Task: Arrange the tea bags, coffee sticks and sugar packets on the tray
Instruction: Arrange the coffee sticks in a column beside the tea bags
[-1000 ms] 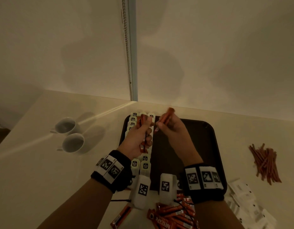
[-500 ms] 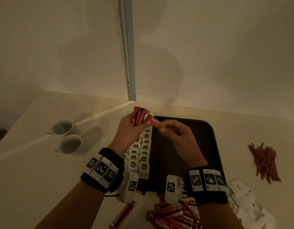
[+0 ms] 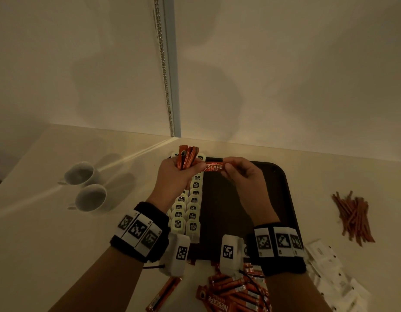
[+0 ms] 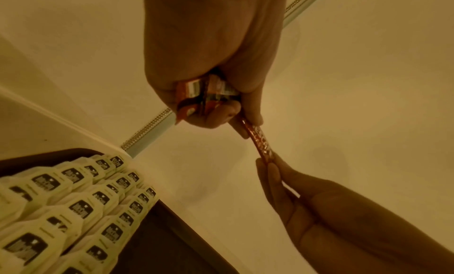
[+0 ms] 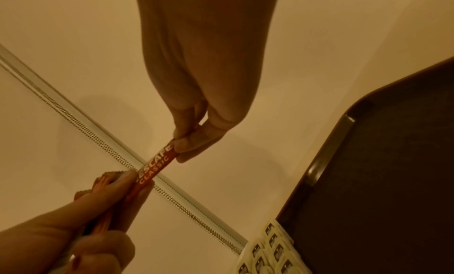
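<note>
Since a second ago, both hands have come up over the far left of the tray (image 3: 283, 199) — one coffee stick (image 3: 214, 167) now lies flat between them. I see my right hand (image 3: 244, 176) pinch its right end. My left hand (image 3: 174, 179) pinches the other end and grips a bundle of sticks (image 3: 186, 157) standing up in its fist. Tea bags (image 3: 187, 212) sit in two neat rows on the left side of the tray. More coffee sticks (image 3: 231, 293) lie on the surface near me — sugar packets (image 3: 330, 271) to their right.
</note>
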Demonstrator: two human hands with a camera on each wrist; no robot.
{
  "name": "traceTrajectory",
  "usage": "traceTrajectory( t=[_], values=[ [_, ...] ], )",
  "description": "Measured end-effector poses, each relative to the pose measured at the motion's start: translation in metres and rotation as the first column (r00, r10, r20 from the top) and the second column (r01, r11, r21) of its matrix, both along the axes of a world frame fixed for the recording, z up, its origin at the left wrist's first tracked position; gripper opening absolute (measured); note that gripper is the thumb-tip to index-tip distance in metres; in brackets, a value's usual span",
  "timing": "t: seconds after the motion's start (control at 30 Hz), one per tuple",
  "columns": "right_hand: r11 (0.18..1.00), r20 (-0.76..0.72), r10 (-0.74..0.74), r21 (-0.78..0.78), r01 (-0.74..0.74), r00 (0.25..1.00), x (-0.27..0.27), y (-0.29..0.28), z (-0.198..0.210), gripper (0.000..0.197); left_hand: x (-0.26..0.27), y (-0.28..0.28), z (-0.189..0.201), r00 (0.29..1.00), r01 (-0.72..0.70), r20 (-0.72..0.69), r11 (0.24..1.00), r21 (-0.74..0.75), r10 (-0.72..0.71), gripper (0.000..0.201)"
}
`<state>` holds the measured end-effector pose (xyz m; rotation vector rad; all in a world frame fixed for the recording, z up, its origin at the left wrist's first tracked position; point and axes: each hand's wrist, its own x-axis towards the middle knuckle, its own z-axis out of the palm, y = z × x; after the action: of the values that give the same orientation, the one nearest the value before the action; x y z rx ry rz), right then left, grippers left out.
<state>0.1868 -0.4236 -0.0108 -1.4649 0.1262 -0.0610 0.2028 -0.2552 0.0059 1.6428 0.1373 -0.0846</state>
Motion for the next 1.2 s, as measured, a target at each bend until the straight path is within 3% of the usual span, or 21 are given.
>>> traceTrajectory(
  t=[0.27, 0.4, 0.5, 0.6, 0.97, 1.2],
  values=[
    [0.995, -0.134, 0.043, -0.082, -0.054, 0.990, 0.012, -0.013, -0.013, 0.015, 0.003, 0.010, -0.018, 0.987, -0.110, -0.132, 0.988, -0.111, 0.095, 0.011],
    [0.997, -0.216, -0.063, -0.064, 0.050, 0.974, 0.038, -0.038, -0.036, 0.021, 0.009, 0.023, -0.027, 0.929, -0.258, -0.340, 0.918, -0.301, 0.150, 0.022],
    [0.967, -0.299, -0.202, -0.209, 0.143, 0.933, 0.063, -0.054, -0.067, 0.017, 0.015, 0.035, -0.033, 0.856, -0.349, -0.512, 0.809, -0.473, 0.069, 0.011],
    [0.918, -0.361, -0.281, -0.372, 0.139, 0.889, 0.087, -0.062, -0.099, 0.011, 0.019, 0.044, -0.038, 0.843, -0.331, -0.538, 0.794, -0.510, 0.006, 0.004],
    [0.821, -0.443, -0.385, -0.565, 0.081, 0.810, 0.124, -0.050, -0.133, 0.031, 0.020, 0.043, -0.038, 0.854, -0.291, -0.518, 0.876, -0.385, 0.055, 0.019],
    [0.752, -0.414, -0.428, -0.656, 0.062, 0.804, 0.127, -0.048, -0.138, 0.026, 0.018, 0.037, -0.040, 0.873, -0.214, -0.486, 0.926, -0.311, 0.039, 0.018]
  ],
)
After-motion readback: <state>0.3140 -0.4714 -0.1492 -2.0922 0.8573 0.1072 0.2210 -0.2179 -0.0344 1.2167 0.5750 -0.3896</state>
